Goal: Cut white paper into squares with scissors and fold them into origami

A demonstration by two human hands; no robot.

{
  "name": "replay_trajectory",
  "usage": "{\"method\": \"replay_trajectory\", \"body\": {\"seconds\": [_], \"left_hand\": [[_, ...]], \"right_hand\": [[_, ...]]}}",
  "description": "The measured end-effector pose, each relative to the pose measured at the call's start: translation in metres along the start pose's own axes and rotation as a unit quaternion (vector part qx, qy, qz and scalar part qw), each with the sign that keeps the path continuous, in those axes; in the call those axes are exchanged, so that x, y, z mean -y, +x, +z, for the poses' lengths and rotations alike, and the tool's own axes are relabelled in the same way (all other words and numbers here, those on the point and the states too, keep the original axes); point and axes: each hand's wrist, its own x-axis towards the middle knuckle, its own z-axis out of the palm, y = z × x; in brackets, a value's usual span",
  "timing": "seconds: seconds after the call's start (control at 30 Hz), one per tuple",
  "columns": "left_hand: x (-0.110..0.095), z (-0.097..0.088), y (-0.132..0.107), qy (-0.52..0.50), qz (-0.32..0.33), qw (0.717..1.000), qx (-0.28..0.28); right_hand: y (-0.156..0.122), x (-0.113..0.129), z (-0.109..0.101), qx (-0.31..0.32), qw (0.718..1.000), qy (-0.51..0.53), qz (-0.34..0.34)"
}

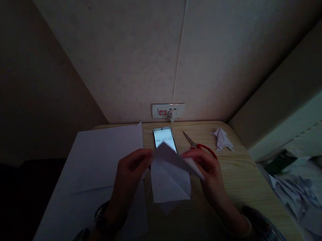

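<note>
Both my hands hold a partly folded white paper (170, 176) above a wooden table (243, 176). My left hand (131, 174) pinches its upper left edge. My right hand (206, 166) grips the right flap, fingers closed on it. The paper hangs as a kite-like shape with a point toward the top. A watch sits on my left wrist.
A lit phone (164, 138) lies flat behind the paper. Red-handled scissors (198, 145) lie to its right, then a small folded paper figure (221, 138). Large white sheets (94, 163) cover the table's left side. A wall socket (168, 111) sits behind. Paper scraps (299, 204) lie at right.
</note>
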Motion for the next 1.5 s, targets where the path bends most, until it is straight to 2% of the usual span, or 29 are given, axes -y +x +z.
{"method": "replay_trajectory", "body": {"seconds": [0.2,0.43,0.53,0.67,0.77,0.97,1.07,1.13,1.2,1.3,1.4,1.5], "left_hand": [[0.001,-0.001,0.003,-0.021,0.003,0.997,0.069],[0.006,0.001,0.003,0.035,-0.004,0.995,0.088],[0.008,0.002,0.002,0.02,-0.001,0.996,0.082],[0.004,0.002,0.001,0.016,-0.016,0.998,0.057],[0.001,0.003,0.001,-0.015,-0.014,0.999,0.048],[0.004,0.007,-0.001,-0.091,-0.134,0.981,0.108],[0.008,0.008,-0.001,-0.112,-0.154,0.977,0.1],[0.009,0.007,0.0,-0.118,-0.154,0.978,0.079],[0.008,0.006,0.002,-0.112,-0.152,0.981,0.052],[0.003,0.003,0.002,-0.083,-0.143,0.986,0.027],[-0.003,0.001,0.002,-0.053,-0.122,0.991,0.02],[-0.004,0.0,0.002,-0.031,-0.112,0.993,0.027]], "right_hand": [[0.002,0.003,-0.003,-0.003,0.997,-0.069,-0.035],[-0.002,0.005,-0.002,0.024,0.987,-0.135,-0.082],[-0.002,0.004,-0.001,0.037,0.991,-0.115,-0.055],[0.0,0.0,0.004,0.045,0.999,-0.012,0.009],[0.002,-0.001,0.007,0.042,0.998,0.025,0.041],[0.0,-0.001,0.01,0.019,0.999,0.034,0.03],[-0.002,-0.002,0.009,0.028,0.999,0.012,0.012],[-0.003,-0.003,0.007,0.043,0.998,-0.035,-0.027],[-0.002,-0.002,0.004,0.079,0.987,-0.102,-0.1],[0.002,0.001,-0.003,0.163,0.941,-0.221,-0.2],[0.005,0.0,-0.008,0.211,0.886,-0.327,-0.253],[0.006,-0.003,-0.009,0.242,0.848,-0.379,-0.281]]}}
